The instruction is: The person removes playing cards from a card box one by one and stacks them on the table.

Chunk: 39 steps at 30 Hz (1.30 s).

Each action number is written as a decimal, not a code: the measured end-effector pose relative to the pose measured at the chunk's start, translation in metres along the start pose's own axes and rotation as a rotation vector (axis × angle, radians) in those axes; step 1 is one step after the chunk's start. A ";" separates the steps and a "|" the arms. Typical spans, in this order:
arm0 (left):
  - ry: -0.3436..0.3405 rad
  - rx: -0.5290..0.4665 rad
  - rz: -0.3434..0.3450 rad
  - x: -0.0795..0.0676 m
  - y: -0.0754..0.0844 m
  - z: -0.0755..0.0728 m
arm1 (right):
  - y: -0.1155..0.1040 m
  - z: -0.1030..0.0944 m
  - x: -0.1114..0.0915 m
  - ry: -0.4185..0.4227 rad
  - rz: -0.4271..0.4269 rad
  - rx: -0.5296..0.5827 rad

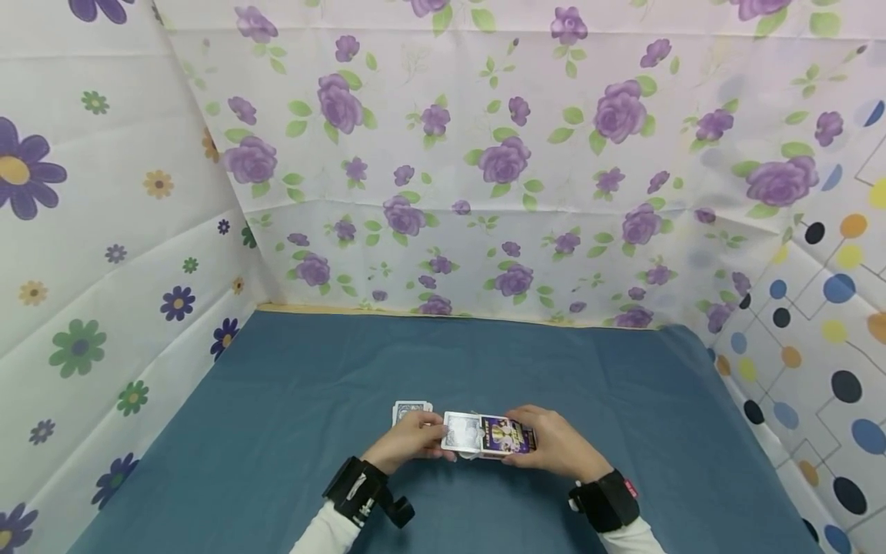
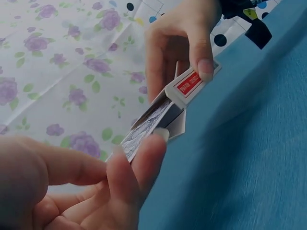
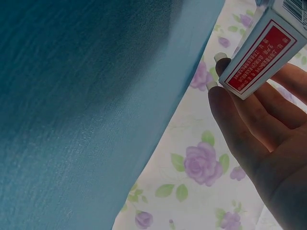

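Observation:
My right hand (image 1: 554, 445) grips a purple playing card box (image 1: 508, 435) by its right end. A red label with small white print is on the box's narrow side (image 3: 261, 60). From the box's open left end sticks a deck of playing cards (image 1: 462, 432), patterned backs up. The thumb and fingers of my left hand (image 1: 411, 440) pinch the outer end of that deck. In the left wrist view the cards (image 2: 146, 130) lie partly inside the box, and a white flap (image 2: 178, 125) hangs at its opening. More playing cards (image 1: 411, 408) lie just beyond my left hand, partly hidden by it.
A blue cloth (image 1: 332, 369) covers the table. Flowered sheeting (image 1: 429, 154) stands along its back edge, with more patterned sheeting at the left and right. Both wrists carry black straps with cameras (image 1: 360, 488).

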<state>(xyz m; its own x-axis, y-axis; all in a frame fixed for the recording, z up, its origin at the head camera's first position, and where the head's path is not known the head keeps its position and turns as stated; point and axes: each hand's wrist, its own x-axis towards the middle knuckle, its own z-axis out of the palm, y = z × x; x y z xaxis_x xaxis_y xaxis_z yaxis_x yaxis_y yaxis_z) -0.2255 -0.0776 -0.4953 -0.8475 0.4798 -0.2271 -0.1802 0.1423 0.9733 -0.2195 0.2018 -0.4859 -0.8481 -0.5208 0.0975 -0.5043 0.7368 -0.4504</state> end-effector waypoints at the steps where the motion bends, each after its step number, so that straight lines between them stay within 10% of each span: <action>1: 0.003 -0.006 0.007 -0.001 0.000 -0.001 | 0.000 0.000 0.000 0.000 0.001 -0.003; 18: 0.183 -0.055 0.052 -0.017 -0.006 -0.049 | 0.004 0.001 -0.004 -0.007 0.009 0.004; 29: 0.536 0.090 -0.026 0.003 -0.018 -0.071 | 0.009 0.005 -0.006 -0.033 0.025 0.028; 39: 0.615 0.071 -0.028 0.013 -0.029 -0.070 | 0.013 0.007 -0.009 -0.038 0.026 0.044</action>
<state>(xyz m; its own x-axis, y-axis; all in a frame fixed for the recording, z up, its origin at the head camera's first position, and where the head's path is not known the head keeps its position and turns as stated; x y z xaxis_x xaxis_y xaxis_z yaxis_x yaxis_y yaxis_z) -0.2661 -0.1361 -0.5241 -0.9794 -0.1089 -0.1703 -0.1905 0.2151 0.9578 -0.2177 0.2128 -0.4993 -0.8536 -0.5183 0.0518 -0.4737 0.7310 -0.4911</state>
